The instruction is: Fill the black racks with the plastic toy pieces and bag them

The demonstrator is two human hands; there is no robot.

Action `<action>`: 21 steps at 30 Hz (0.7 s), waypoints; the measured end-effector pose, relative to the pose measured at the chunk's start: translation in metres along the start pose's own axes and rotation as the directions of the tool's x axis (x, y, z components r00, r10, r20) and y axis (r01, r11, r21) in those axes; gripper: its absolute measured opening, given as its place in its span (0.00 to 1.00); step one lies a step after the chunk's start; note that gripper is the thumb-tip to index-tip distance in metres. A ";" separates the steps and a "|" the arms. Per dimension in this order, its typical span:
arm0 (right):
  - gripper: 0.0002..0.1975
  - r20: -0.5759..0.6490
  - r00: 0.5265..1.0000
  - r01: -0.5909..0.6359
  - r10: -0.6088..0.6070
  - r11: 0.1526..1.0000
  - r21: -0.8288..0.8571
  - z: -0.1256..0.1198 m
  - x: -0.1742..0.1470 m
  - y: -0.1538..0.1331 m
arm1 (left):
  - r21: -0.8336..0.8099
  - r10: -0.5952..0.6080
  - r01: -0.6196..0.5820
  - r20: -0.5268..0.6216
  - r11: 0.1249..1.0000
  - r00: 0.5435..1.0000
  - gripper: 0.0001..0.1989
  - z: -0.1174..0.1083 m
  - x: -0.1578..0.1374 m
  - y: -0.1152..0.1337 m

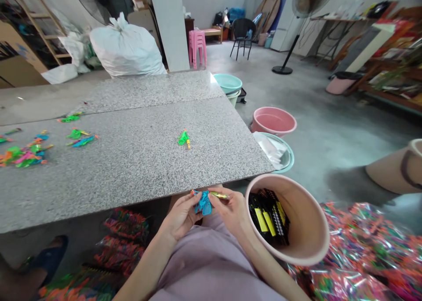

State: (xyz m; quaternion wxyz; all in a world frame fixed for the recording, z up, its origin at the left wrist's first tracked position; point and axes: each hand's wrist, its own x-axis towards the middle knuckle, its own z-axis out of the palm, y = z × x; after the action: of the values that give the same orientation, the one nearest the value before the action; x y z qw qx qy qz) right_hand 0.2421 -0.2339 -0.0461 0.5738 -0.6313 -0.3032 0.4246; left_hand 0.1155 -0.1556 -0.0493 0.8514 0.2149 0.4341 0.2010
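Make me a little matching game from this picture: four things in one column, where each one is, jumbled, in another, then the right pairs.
Things
1. Blue plastic piece
2. Lone green-and-yellow piece
3. Pink stools
4. Beige bucket with black-and-yellow items inside

Places
A. On the speckled tabletop, apart from the pieces at its left
B. At the person's right side, by the table corner
C. Stacked beside the pale pillar
D. Between the left hand and right hand

Pairs: 1-D, 2-A, 3-C, 4-B
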 end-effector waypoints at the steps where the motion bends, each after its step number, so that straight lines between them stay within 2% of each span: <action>1: 0.14 -0.009 1.000 -0.006 0.006 1.000 0.012 0.001 0.000 0.000 | 0.009 0.038 -0.038 -0.009 0.999 0.999 0.13 0.001 0.001 -0.002; 5: 0.14 -0.040 0.998 -0.045 0.049 0.995 0.092 0.001 0.001 -0.004 | 0.051 0.202 -0.201 -0.027 0.978 0.979 0.22 0.004 0.000 -0.008; 7: 0.15 -0.047 0.997 -0.055 0.061 0.990 0.129 0.000 0.000 -0.008 | 0.127 0.332 -0.326 -0.028 0.937 0.943 0.22 0.007 -0.004 -0.011; 10: 0.15 -0.097 0.995 0.002 0.013 0.987 0.158 -0.001 -0.004 -0.012 | 0.354 0.563 -0.532 0.017 0.769 0.826 0.18 0.013 -0.016 -0.012; 12: 0.14 -0.162 0.986 0.071 -0.046 0.986 0.152 0.000 -0.007 -0.014 | 0.464 0.659 -0.605 0.059 0.647 0.750 0.16 0.017 -0.023 -0.012; 13: 0.13 -0.194 0.978 0.101 -0.073 0.984 0.143 0.001 -0.008 -0.014 | 0.489 0.681 -0.622 0.075 0.612 0.729 0.16 0.019 -0.025 -0.012; 15: 0.13 -0.245 0.963 0.144 -0.109 0.981 0.127 0.004 -0.010 -0.014 | 0.484 0.681 -0.627 0.083 0.611 0.728 0.16 0.020 -0.025 -0.012; 17: 0.13 -0.246 0.963 0.149 -0.113 0.979 0.135 0.005 -0.009 -0.012 | 0.412 0.646 -0.608 0.059 0.678 0.761 0.17 0.018 -0.020 -0.014; 19: 0.14 -0.140 0.987 0.105 -0.080 0.977 0.185 0.001 -0.004 -0.008 | 0.335 0.626 -0.595 0.018 0.731 0.779 0.20 0.012 -0.010 -0.014; 21: 0.19 0.059 0.998 0.022 -0.037 0.970 0.241 -0.007 0.004 -0.003 | 0.321 0.638 -0.605 0.002 0.729 0.770 0.25 0.006 0.000 -0.012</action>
State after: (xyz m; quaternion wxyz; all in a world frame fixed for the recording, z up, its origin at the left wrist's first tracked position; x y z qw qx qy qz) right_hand 0.2505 -0.2329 -0.0438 0.6424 -0.5389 -0.2769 0.4692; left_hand 0.1225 -0.1664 -0.0526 0.6664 0.4646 0.4080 0.4167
